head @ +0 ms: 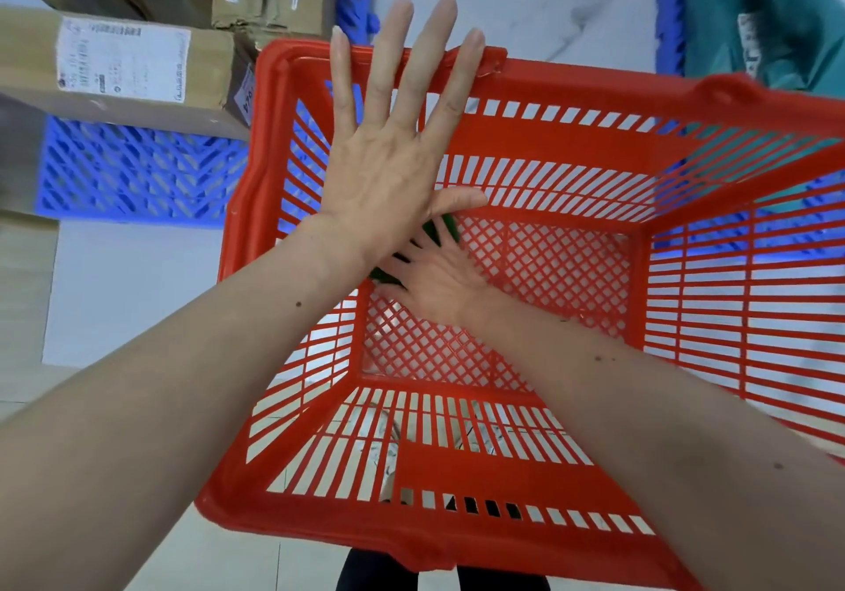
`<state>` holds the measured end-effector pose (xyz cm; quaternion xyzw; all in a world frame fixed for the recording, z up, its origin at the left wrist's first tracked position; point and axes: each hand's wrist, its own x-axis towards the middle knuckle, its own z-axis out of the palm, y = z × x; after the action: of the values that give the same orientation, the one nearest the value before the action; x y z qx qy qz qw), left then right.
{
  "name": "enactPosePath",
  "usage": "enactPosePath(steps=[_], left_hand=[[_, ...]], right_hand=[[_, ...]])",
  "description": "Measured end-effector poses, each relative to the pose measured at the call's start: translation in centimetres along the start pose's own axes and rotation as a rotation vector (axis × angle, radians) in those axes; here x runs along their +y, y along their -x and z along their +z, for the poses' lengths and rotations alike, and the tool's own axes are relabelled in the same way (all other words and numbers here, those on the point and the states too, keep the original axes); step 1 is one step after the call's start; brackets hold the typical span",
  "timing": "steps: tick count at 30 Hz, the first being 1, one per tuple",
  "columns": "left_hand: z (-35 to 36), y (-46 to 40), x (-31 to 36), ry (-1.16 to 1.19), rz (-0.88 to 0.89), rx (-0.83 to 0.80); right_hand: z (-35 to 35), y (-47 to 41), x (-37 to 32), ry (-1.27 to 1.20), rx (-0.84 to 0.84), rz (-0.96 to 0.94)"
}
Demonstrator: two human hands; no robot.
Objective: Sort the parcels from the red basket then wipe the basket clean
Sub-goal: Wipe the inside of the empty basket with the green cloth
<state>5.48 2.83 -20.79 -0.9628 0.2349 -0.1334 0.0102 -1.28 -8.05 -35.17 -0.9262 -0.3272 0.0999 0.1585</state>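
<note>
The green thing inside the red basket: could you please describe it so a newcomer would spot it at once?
Find the red basket filling the middle of the view. On its lattice floor, toward the far left corner, the right hand presses down a dark green pad, the only green item inside, mostly hidden beneath the fingers.

Parcel sorting room – labelled cardboard boxes (123,69), blue plastic crates (137,170).
</note>
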Motion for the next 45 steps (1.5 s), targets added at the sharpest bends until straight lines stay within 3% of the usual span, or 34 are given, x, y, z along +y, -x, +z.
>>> enactPosePath(steps=[6,8,13,15,18,21,25,27,30,32,34,36,39,42,45], left_hand=[[1.0,0.4,1.0,-0.014,0.103,0.022],[1.1,0.2,1.0,-0.013,0.091,0.012],[1.2,0.4,1.2,-0.008,0.085,0.004],[1.2,0.4,1.4,-0.007,0.079,0.002],[1.3,0.3,1.4,-0.002,0.075,0.001],[1.3,0.3,1.3,-0.021,0.08,0.003],[1.3,0.4,1.2,-0.025,0.084,-0.005],[1.2,0.3,1.2,-0.012,0.077,-0.021],[1.0,0.3,1.3,0.012,0.066,-0.047],[1.0,0.3,1.3,0.008,0.068,-0.041],[1.1,0.4,1.3,0.0,0.065,-0.041],[1.0,0.5,1.5,-0.003,0.06,-0.057],[0.9,0.3,1.6,-0.012,0.061,-0.065],[0.9,0.1,1.6,-0.017,0.055,-0.076],[0.5,0.3,1.6,-0.021,0.058,-0.095]], right_hand=[[0.5,5.3,5.8,0.015,-0.067,0.007],[-0.8,9.3,7.7,0.006,-0.046,0.161],[-2.3,16.2,7.7,-0.059,0.126,0.759],[-1.9,14.5,5.9,-0.095,0.173,0.833],[-0.9,10.2,2.0,-0.18,0.113,0.579],[-0.2,8.1,-0.7,-0.269,-0.127,0.202],[-1.7,9.9,2.2,-0.254,-0.312,-0.087],[-3.8,12.4,5.1,-0.211,-0.313,-0.002],[-6.5,15.1,8.3,-0.114,-0.168,0.48],[-6.7,14.7,8.2,-0.013,-0.087,0.436],[-5.5,13.4,7.6,-0.058,-0.154,0.372],[-3.9,12.0,6.9,-0.1,-0.198,0.484],[-1.6,11.1,5.1,-0.077,-0.066,0.544],[-0.2,11.7,3.4,-0.095,-0.084,0.102],[-1.2,13.3,3.3,-0.124,-0.378,-0.324]])
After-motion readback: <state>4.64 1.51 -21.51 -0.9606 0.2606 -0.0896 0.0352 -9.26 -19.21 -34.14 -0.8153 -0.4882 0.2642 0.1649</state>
